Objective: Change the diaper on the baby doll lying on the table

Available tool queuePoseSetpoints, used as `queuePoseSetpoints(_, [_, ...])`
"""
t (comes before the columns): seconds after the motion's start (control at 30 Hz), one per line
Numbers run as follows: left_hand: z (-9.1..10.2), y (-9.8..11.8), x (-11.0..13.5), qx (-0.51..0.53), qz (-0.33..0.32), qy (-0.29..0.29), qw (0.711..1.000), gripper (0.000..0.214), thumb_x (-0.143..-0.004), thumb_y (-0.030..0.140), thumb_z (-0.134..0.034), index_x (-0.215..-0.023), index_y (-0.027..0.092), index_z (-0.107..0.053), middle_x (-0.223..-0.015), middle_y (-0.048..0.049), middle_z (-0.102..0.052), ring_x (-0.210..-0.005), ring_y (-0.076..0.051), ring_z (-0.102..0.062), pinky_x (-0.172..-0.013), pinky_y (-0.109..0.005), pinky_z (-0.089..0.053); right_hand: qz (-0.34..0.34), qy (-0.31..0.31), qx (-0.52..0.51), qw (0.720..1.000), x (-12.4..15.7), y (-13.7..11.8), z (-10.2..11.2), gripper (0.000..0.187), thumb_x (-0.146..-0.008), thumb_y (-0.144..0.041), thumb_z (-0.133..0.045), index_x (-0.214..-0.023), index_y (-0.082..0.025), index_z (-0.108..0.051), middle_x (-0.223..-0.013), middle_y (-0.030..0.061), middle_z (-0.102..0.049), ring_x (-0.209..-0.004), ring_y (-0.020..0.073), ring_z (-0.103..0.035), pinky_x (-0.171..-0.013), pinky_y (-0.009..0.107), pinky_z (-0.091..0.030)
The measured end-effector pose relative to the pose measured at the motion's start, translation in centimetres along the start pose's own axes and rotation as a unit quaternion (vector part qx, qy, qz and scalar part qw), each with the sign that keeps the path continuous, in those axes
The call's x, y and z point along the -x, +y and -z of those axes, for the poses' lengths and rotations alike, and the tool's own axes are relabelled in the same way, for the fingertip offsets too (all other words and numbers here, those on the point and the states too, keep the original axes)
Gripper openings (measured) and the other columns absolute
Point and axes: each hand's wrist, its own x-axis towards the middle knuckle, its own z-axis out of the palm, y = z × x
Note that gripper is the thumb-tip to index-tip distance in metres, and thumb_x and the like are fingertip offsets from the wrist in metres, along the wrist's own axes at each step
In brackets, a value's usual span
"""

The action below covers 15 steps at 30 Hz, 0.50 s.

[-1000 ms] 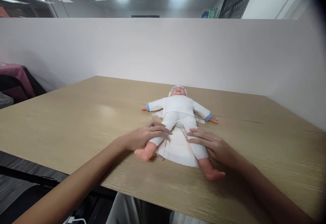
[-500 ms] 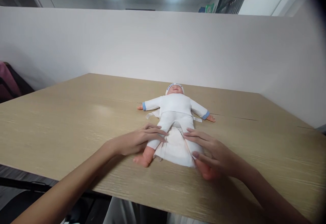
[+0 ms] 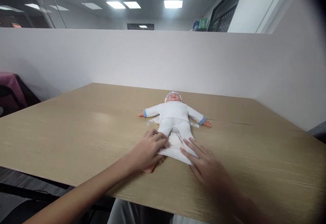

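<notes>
On the surface point(image 3: 84, 132), a doll point(image 3: 175, 110) lay face up

Its legs point(image 3: 183, 128) pointed to the near side, seemingly for easy reach. The left hand point(image 3: 150, 148) curled over one leg point(image 3: 165, 126); whether its grip held leg or white pad point(image 3: 175, 142) was hidden. The right hand point(image 3: 205, 164) had a wide grip, fingers spread across the other leg point(image 3: 188, 136), perhaps steadying it. The parted legs left the white pad between them exposed.

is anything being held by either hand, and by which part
The left hand curls over one lower leg of the doll, but whether it grips cannot be told. The right hand lies spread over the other leg, no hold visible.
</notes>
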Motion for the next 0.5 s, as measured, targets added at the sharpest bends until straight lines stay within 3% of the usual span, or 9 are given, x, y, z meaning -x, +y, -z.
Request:
queuePoseSetpoints(0.13, [1.4,-0.7,-1.3,0.073,0.02,0.044,0.996,0.015,-0.098,0.029,-0.057,-0.105,0.023,-0.069,-0.11,-0.0063,-0.071,-0.109,-0.028,-0.054,-0.1,-0.046,-0.045,-0.055,0.011,-0.076,0.996,-1.7,0.8,1.3,0.036,-0.103,-0.023,-0.043,-0.128,-0.022,-0.068,-0.134,0.0112,-0.07,-0.129,0.0312,-0.061,-0.102,0.05,-0.053])
queuePoseSetpoints(0.2, [2.1,-1.4,-2.4,0.109,0.024,0.082,0.99,0.019,-0.1,0.034,-0.056,-0.105,0.024,-0.07,-0.125,-0.006,-0.069,-0.12,-0.029,-0.053,-0.106,-0.046,-0.043,-0.111,0.009,-0.127,0.986,-3.3,1.7,2.2,0.033,-0.105,-0.031,-0.041,-0.111,-0.022,-0.072,-0.107,0.0101,-0.076,-0.102,0.0279,-0.069,-0.086,0.044,-0.056])
queuePoseSetpoints(0.27, [2.7,-2.2,-3.7,0.141,0.024,0.112,0.983,0.021,-0.099,0.038,-0.057,-0.108,0.025,-0.072,-0.142,-0.0046,-0.061,-0.132,-0.03,-0.048,-0.115,-0.048,-0.037,-0.137,0.026,-0.171,0.975,-5.4,3.0,2.9,0.036,-0.106,-0.04,-0.042,-0.093,-0.023,-0.07,-0.092,0.0074,-0.072,-0.088,0.0251,-0.066,-0.08,0.04,-0.053])
queuePoseSetpoints(0.37, [3.1,-4.0,-6.3,0.217,0.059,0.139,0.964,0.03,-0.098,0.044,-0.057,-0.116,0.025,-0.07,-0.146,-0.0053,-0.06,-0.136,-0.031,-0.048,-0.118,-0.047,-0.034,-0.127,0.083,-0.222,0.963,-8.7,5.7,3.3,0.036,-0.104,-0.044,-0.044,-0.09,-0.022,-0.068,-0.099,0.0074,-0.069,-0.098,0.0261,-0.062,-0.091,0.042,-0.048])
queuePoseSetpoints(0.43, [3.0,-5.3,-8.3,0.289,0.109,0.14,0.941,0.036,-0.098,0.049,-0.054,-0.113,0.021,-0.069,-0.132,-0.0077,-0.068,-0.126,-0.031,-0.057,-0.111,-0.045,-0.041,-0.162,0.078,-0.281,0.943,-10.9,7.7,2.7,0.037,-0.102,-0.049,-0.047,-0.094,-0.021,-0.069,-0.101,0.0064,-0.07,-0.096,0.0259,-0.063,-0.088,0.04,-0.048])
queuePoseSetpoints(0.5, [2.5,-6.8,-10.3,0.36,0.168,0.139,0.907,0.04,-0.097,0.054,-0.053,-0.106,0.019,-0.069,-0.112,-0.008,-0.074,-0.11,-0.031,-0.064,-0.099,-0.042,-0.048,-0.221,0.054,-0.365,0.903,-13.0,9.8,1.6,0.038,-0.099,-0.055,-0.051,-0.099,-0.022,-0.071,-0.104,0.0044,-0.073,-0.094,0.0252,-0.064,-0.084,0.037,-0.049])
